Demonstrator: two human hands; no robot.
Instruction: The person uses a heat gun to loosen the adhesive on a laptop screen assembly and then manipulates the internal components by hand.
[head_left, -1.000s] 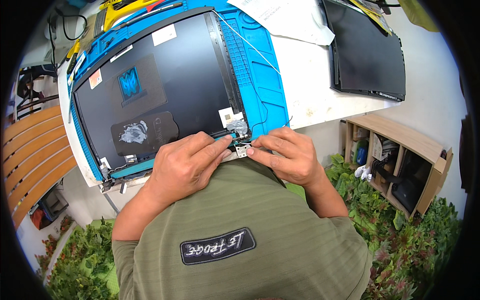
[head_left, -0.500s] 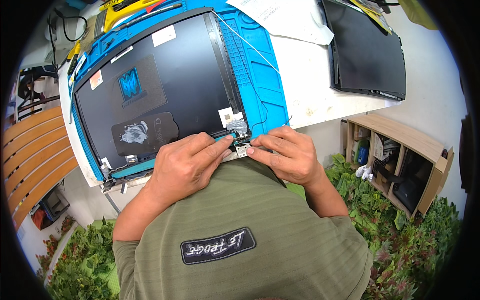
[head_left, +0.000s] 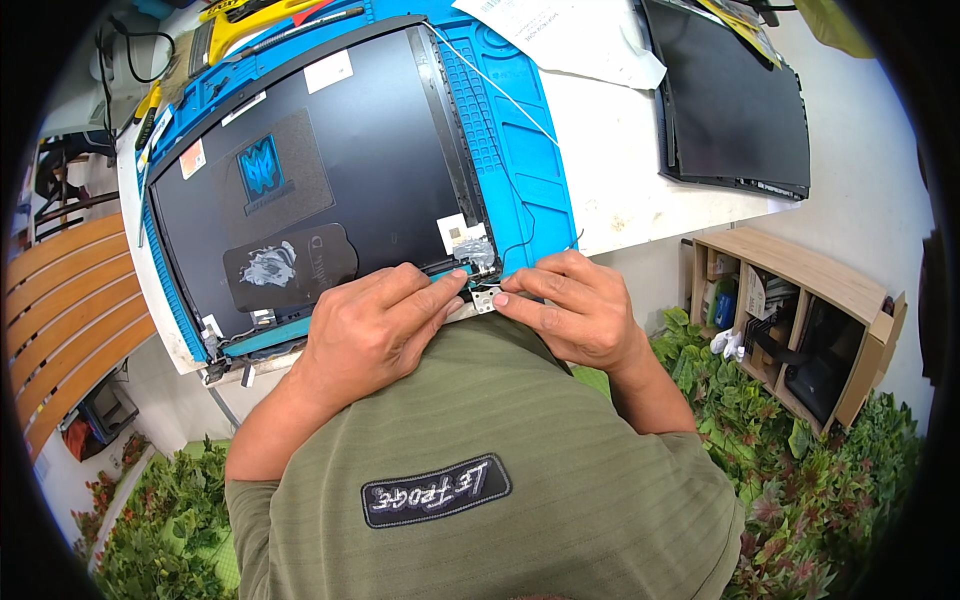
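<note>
A dark laptop lid (head_left: 365, 130) lies along the table's front edge, with a blue emblem and a grey-smeared dark patch on it. At its near right corner sits a silver hinge plate (head_left: 486, 300) with small holes. My left hand (head_left: 365, 325) is closed over the lid's near edge, its index fingertip pressing beside the hinge and the thumb hidden partly below. From the other side, my right hand (head_left: 580, 310) pinches at the hinge, thumb against the plate. A thin wire seems to run into its fingertips, which partly hide it. A loose black cable (head_left: 522, 205) trails over the mat nearby.
Under the lid spreads a blue work mat (head_left: 545, 200) on a white table (head_left: 620, 215). A paper sheet (head_left: 570, 40) and dark laptop panels (head_left: 735, 110) lie to the right. Yellow-handled tools (head_left: 240, 30) are at the far left. A wooden shelf (head_left: 790, 260) stands right, with a slatted bench (head_left: 75, 300) left.
Almost nothing differs. Both hands stay at the hinge corner, with only a very slight shift of the right fingers.
</note>
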